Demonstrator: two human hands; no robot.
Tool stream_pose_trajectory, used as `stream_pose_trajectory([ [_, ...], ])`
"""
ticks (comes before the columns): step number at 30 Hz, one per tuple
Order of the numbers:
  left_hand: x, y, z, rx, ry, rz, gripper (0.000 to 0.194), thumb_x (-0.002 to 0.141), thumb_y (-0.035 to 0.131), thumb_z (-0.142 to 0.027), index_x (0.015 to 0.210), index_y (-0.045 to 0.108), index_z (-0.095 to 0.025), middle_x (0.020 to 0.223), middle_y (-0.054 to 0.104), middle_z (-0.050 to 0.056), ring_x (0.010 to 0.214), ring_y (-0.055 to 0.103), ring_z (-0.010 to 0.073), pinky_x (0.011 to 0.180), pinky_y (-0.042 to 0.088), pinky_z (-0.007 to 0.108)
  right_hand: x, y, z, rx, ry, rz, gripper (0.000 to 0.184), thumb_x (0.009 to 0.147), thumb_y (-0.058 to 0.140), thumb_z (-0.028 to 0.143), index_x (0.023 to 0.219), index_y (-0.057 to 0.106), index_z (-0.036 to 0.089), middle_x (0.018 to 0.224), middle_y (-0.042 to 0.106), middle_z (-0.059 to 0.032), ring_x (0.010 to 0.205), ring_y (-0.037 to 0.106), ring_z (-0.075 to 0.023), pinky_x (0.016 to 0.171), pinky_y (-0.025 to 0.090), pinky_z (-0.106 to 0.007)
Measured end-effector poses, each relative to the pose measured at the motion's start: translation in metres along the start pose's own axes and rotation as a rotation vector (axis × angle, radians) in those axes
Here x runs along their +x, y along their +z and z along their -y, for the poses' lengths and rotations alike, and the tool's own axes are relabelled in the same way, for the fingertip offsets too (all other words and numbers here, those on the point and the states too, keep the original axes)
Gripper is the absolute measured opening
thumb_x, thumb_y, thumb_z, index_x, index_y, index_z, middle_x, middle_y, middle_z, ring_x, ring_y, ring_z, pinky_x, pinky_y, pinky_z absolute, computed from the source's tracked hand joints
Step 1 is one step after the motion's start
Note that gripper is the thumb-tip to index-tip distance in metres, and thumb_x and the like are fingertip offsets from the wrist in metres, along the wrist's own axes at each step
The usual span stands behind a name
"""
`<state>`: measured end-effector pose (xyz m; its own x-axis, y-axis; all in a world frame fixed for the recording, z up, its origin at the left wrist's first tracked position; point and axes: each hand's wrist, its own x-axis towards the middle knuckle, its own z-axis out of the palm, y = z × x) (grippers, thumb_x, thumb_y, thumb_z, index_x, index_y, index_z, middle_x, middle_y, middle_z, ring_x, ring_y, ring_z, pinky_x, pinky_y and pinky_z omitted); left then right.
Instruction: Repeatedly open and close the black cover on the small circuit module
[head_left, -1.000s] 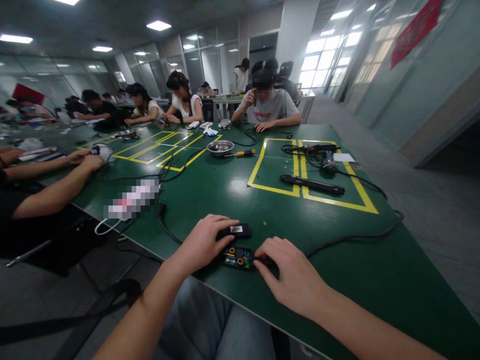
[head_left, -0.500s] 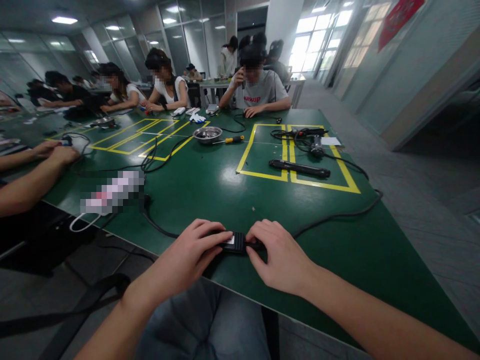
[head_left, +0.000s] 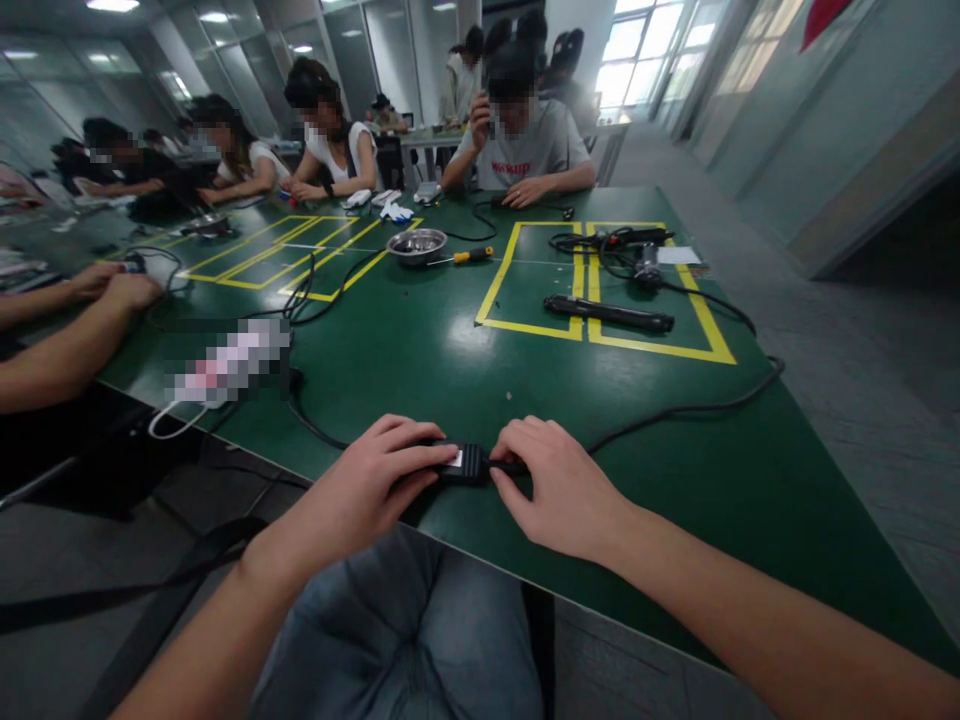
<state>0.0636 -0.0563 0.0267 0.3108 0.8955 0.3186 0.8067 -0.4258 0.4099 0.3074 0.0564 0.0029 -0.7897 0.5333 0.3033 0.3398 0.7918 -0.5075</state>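
A small black power adapter box [head_left: 466, 463] with a white label lies near the front edge of the green table [head_left: 450, 370]. My left hand [head_left: 367, 490] grips its left end, fingers curled over the top. My right hand [head_left: 551, 485] pinches its right end, where a black cable [head_left: 690, 408] leaves toward the right. The box's cover is on and no circuit board shows.
Yellow tape marks rectangles [head_left: 600, 330] holding a long black tool [head_left: 607, 313] and a corded device [head_left: 645, 262]. A metal bowl [head_left: 417, 244] and a screwdriver [head_left: 469, 256] lie mid-table. A power strip [head_left: 225, 365] sits at left. A co-worker's arms [head_left: 67, 340] rest at left; several people sit opposite.
A second ago the cover lay apart under my left hand and the circuit board showed. Now the cover sits on the box and both hands press its ends.
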Motion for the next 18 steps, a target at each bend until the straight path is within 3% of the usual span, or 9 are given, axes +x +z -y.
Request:
stream_pose_trajectory([
  [9,0.002,-0.007,0.001,-0.02,0.011,0.035,0.031,0.113,0.059,-0.026,0.139,0.075,-0.029,0.131,0.077,0.009,0.117,0.068,0.0237,0.103,0.061,0.04,-0.001,-0.002,0.001,0.004,0.015,0.026,0.014,0.091,0.064,0.01,0.091,0.057,0.022,0.089,0.065,-0.0037,0.085,0.057,-0.0237,0.076,0.038,-0.038],
  [15,0.031,-0.003,0.015,-0.038,-0.101,-0.009,0.031,0.106,0.065,-0.02,0.136,0.073,-0.023,0.127,0.079,0.011,0.119,0.071,0.0256,0.107,0.06,0.044,-0.001,-0.001,0.001,0.008,0.03,0.018,0.013,0.09,0.065,0.011,0.09,0.057,0.022,0.088,0.066,-0.0034,0.085,0.06,-0.0239,0.077,0.04,-0.039],
  [18,0.043,0.004,0.024,-0.031,-0.14,0.024,0.028,0.104,0.067,-0.017,0.13,0.074,-0.021,0.125,0.08,0.01,0.117,0.073,0.0257,0.107,0.06,0.045,-0.002,0.0,0.002,0.018,0.047,0.006,0.013,0.089,0.067,0.011,0.092,0.06,0.022,0.088,0.067,-0.0038,0.085,0.062,-0.0245,0.079,0.042,-0.04],
])
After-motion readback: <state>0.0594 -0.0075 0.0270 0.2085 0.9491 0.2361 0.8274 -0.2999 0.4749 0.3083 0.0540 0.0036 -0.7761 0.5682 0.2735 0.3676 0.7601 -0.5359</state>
